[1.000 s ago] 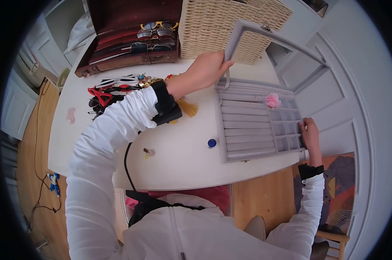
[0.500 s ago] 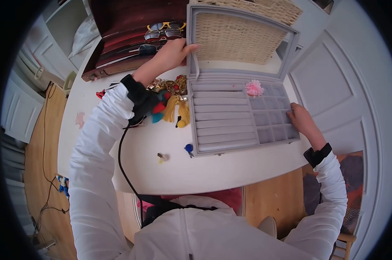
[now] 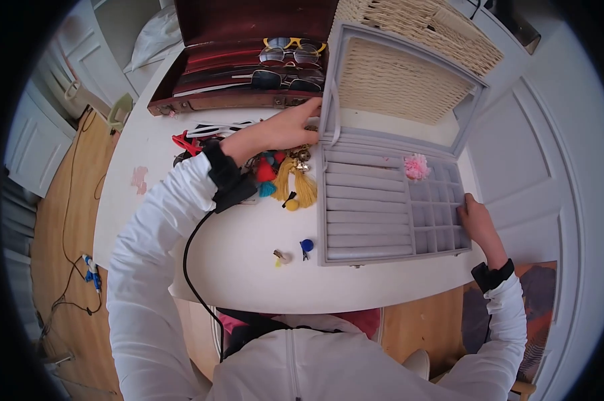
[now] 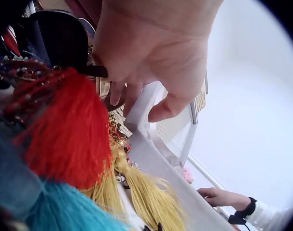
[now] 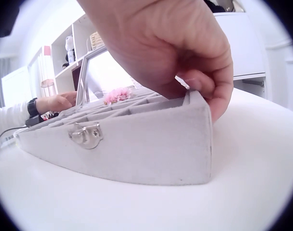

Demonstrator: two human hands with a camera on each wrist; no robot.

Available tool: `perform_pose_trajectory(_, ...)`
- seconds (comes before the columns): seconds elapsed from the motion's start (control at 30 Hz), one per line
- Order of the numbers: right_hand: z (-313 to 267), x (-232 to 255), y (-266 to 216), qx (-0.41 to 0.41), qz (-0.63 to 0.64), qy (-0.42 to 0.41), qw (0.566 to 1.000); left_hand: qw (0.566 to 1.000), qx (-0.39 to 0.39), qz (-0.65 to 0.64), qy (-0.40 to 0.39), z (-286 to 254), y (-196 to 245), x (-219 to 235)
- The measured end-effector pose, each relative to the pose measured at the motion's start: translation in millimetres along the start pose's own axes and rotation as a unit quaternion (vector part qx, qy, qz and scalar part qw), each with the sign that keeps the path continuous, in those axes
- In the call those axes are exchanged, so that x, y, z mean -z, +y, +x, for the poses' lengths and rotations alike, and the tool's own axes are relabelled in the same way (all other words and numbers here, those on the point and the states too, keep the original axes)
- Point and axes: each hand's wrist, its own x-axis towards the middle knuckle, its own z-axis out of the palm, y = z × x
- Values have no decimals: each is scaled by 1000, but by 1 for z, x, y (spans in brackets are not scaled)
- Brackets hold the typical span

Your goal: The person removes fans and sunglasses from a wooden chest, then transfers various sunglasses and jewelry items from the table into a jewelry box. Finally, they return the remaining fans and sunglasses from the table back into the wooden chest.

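A grey jewellery box (image 3: 369,254) lies with its glass lid (image 3: 479,100) raised in front of a wicker basket. My left hand (image 3: 282,130) is at the lid's left edge, thumb and fingers spread apart; the left wrist view shows the hand (image 4: 156,53) with the lid's edge between them, contact unclear. At the box's right wall my right hand (image 3: 479,224) has its fingers curled over the rim; the right wrist view shows the hand (image 5: 180,57) gripping the wall near the clasp (image 5: 86,135). A pink flower (image 3: 416,167) sits at the compartments.
Behind on the left is a brown case (image 3: 208,100) holding glasses. Tasselled jewellery, with a yellow tassel (image 3: 305,190), and red sunglasses (image 3: 187,142) lie left of the box. Nearer the front are a blue clip (image 3: 306,245) and a small clip (image 3: 279,254). Behind stands the basket (image 3: 395,20).
The lid has swung back toward the basket. My left hand has moved off its grip on the lid's frame, with fingers spreading. My right hand stays on the box wall, and the head view has shifted.
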Motion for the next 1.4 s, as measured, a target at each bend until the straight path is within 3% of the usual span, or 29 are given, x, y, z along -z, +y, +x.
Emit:
perform_pose_trajectory(0.1, -2, 0, 1, -4, -11, 9, 1000, 991, -32, 101, -77, 17, -26, -6)
perform_pose_trajectory(0.23, 0, -2, 3, -20, -21, 7, 1000, 989, -58, 77, -109, 15, -24, 4)
perform_pose_trajectory(0.3, 2, -3, 3, -18, -18, -2, 1000, 978, -11, 153, -142, 4, -16, 10)
perform_pose_trajectory(0.47, 1, -2, 1, -8, -11, 4, 1000, 956, 20, 261, -135, -30, 11, 16)
perform_pose_trajectory(0.7, 0, -1, -5, 3, -1, 15, 1000, 977, 64, 185, -86, -54, 26, 31)
perform_pose_trajectory(0.8, 0, -4, -2, -2, -10, 11, 1000, 976, 18, 210, -55, -69, 24, 39)
perform_pose_trajectory(0.87, -5, -5, -5, 0, -4, 14, 1000, 962, -40, 269, 21, -78, 29, 47)
perform_pose_trajectory(0.9, -7, -4, -7, -1, 0, 18, 1000, 961, 40, 270, 46, -82, 43, 51)
perform_pose_trajectory(0.93, -8, -2, -8, 5, 2, 16, 1000, 960, 46, 272, 48, -85, 39, 56)
perform_pose_trajectory(1.0, -7, 0, -9, 3, 13, 19, 1000, 904, 43, 418, 82, -88, 22, 71)
perform_pose_trajectory(1.07, -1, 4, -1, 21, 14, -13, 1000, 907, 63, 411, 66, -90, 5, 75)
perform_pose_trajectory(1.13, 5, 18, 14, 26, 11, -39, 999, 882, 27, 463, 83, -90, -15, 72)
perform_pose_trajectory(1.2, 24, 41, 24, 64, 184, -167, 967, 882, 53, 462, 78, -87, -15, 72)
perform_pose_trajectory(1.23, 36, 42, 25, 61, 184, -162, 968, 880, 87, 461, 73, -87, -14, 71)
perform_pose_trajectory(1.27, 53, 38, 25, 51, 323, -51, 944, 879, 83, 463, 75, -87, -13, 70)
perform_pose_trajectory(1.3, 68, 35, 22, 45, 453, 62, 889, 884, 94, 454, 61, -88, -11, 70)
perform_pose_trajectory(1.33, 80, 33, 17, 51, 452, 66, 888, 887, 107, 446, 48, -90, -8, 71)
perform_pose_trajectory(1.37, 90, 30, 8, 10, 538, 21, 843, 909, 160, 383, 32, -90, 10, 67)
perform_pose_trajectory(1.4, 99, 24, -2, -32, 616, -29, 787, 907, 163, 386, 38, -91, 19, 66)
